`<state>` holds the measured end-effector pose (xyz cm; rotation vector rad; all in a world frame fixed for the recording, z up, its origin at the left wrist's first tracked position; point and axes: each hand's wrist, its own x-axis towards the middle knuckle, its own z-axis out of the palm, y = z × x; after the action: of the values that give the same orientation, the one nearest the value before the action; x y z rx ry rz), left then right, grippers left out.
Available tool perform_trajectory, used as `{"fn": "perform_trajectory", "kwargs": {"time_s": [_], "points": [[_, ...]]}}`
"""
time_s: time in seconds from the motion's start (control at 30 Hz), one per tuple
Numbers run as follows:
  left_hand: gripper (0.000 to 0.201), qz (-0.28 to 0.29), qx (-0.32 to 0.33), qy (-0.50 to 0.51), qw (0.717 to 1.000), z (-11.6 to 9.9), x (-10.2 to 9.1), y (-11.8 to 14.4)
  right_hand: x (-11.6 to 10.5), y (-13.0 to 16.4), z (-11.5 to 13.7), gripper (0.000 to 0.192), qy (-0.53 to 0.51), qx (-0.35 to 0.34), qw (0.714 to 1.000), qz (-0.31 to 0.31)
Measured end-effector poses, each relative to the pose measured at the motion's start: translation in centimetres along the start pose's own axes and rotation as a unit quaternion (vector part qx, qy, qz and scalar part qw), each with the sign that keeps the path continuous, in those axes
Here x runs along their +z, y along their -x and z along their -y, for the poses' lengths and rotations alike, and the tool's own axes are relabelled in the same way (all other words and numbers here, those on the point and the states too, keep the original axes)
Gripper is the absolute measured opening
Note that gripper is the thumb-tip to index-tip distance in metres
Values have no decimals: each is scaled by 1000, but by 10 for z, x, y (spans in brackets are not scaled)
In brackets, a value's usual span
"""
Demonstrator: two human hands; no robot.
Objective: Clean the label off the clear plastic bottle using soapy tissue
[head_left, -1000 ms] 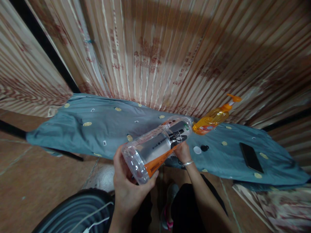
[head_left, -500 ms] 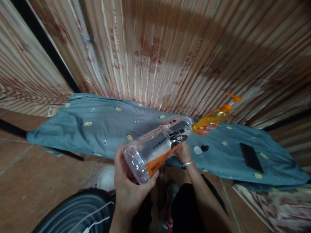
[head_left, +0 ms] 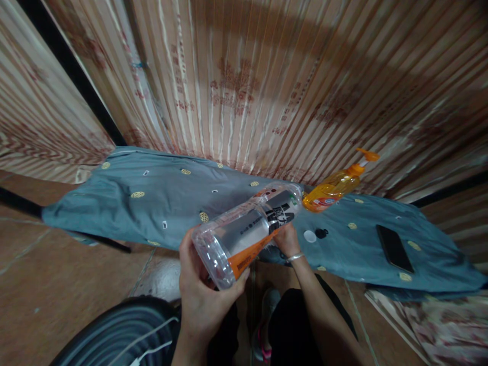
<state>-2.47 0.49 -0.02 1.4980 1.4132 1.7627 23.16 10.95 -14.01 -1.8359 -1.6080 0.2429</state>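
Note:
A large clear plastic bottle (head_left: 247, 229) with a silver, black and orange label lies tilted between my hands, above the cloth. My left hand (head_left: 206, 290) is wrapped round its near end, thumb along the underside. At the lower side of the label, my right hand (head_left: 287, 240) grips the bottle, its fingers mostly hidden behind it; a silver bracelet circles that wrist. Just past the far end stands an orange pump bottle (head_left: 331, 190) with yellow liquid. A small white disc (head_left: 310, 236) and a small black cap-like piece (head_left: 322, 233) lie right of my right hand.
A teal cloth with yellow prints (head_left: 125, 203) covers the narrow surface. Toward its right end rests a black phone (head_left: 394, 247). Pleated curtains (head_left: 236, 91) hang directly behind. A dark ribbed round object (head_left: 133, 330) with a white cable is at lower left.

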Motion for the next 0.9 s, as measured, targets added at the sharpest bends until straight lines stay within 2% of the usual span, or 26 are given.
{"fn": "perform_trajectory", "kwargs": {"time_s": [0.17, 0.47, 0.67, 0.73, 0.8, 0.9], "points": [[76, -1, 0, -1, 1000, 1, -1, 1, -3, 0, 4, 27, -45, 45, 998, 4], [74, 11, 11, 7, 1000, 0, 0, -2, -1, -1, 1, 25, -53, 40, 998, 6], [74, -10, -18, 25, 999, 0, 1, 1, -1, -1, 3, 24, -57, 36, 998, 5], [79, 2, -15, 14, 1000, 3, -2, 2, -2, 0, 4, 25, -63, 37, 997, 5], [86, 40, 7, 1, 999, 6, -5, 1, -3, 0, 5, 25, -63, 37, 997, 5], [87, 50, 25, -5, 998, 8, -7, -1, -3, 0, 5, 21, -48, 9, 999, -7]]}}
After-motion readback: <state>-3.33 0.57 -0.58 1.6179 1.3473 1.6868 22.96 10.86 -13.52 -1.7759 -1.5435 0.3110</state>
